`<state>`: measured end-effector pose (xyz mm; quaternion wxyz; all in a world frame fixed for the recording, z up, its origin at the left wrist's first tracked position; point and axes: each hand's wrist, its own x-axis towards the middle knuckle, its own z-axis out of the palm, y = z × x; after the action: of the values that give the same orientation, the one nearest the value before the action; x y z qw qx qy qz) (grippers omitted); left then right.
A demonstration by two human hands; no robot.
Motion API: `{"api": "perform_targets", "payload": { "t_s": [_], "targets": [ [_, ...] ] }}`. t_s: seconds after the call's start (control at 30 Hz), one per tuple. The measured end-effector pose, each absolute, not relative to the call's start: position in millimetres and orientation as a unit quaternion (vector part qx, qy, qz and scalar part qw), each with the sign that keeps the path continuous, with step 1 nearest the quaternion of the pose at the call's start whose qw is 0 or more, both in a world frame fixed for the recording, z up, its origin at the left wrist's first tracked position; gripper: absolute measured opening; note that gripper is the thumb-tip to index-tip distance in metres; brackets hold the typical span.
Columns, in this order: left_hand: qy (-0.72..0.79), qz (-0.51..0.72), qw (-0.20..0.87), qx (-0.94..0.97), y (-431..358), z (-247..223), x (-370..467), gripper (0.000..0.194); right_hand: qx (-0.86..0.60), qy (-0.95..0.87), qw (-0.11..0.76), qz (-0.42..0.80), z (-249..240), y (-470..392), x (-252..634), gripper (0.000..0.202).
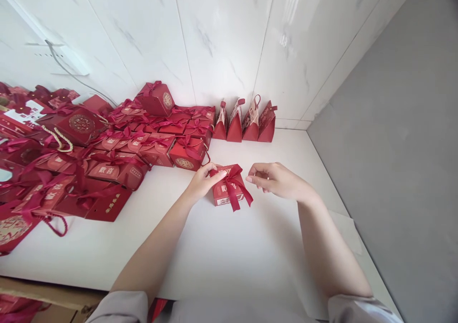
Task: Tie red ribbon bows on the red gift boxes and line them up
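A small red gift box (222,194) with pale printed characters sits on the white tabletop in front of me. Dark red ribbon (232,180) is tied in a bow across its top, with two loose tails hanging over the near side. My left hand (204,180) grips the box from the left, its thumb on top and its other fingers mostly hidden behind. Just right of the bow, my right hand (270,179) hovers apart from the ribbon. Its fingers are curled in towards the thumb, and nothing shows between them.
Many ribboned red boxes (157,149) are stacked to the left. Several triangular red boxes (234,125) with loops stand by the marble-patterned wall (222,41). A grey panel (393,137) bounds the table on the right. An open cardboard carton (53,292) is at lower left.
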<state>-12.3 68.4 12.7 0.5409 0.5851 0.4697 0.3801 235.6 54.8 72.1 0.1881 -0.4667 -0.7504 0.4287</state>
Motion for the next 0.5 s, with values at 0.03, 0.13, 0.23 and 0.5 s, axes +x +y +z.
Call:
{"api": "perform_targets", "payload": {
  "t_s": [0.03, 0.13, 0.23, 0.5],
  "targets": [
    [0.482, 0.382, 0.529, 0.585, 67.9, 11.0, -10.6, 0.034, -0.474, -0.755, 0.187, 0.412, 68.7, 56.4, 234.5, 0.032],
    [0.479, 0.362, 0.517, 0.61, 66.2, 11.2, -12.2, 0.032, -0.48, -0.756, 0.237, 0.377, 57.4, 61.8, 227.4, 0.029],
    [0.422, 0.31, 0.56, 0.642, 65.2, 17.3, -19.5, 0.036, -0.475, -0.736, 0.282, 0.391, 47.6, 68.1, 221.1, 0.031],
    [0.412, 0.377, 0.534, 0.635, 67.4, 10.1, -10.5, 0.038, -0.428, -0.687, 0.236, 0.538, 41.2, 77.3, 221.8, 0.036]
  ]
}}
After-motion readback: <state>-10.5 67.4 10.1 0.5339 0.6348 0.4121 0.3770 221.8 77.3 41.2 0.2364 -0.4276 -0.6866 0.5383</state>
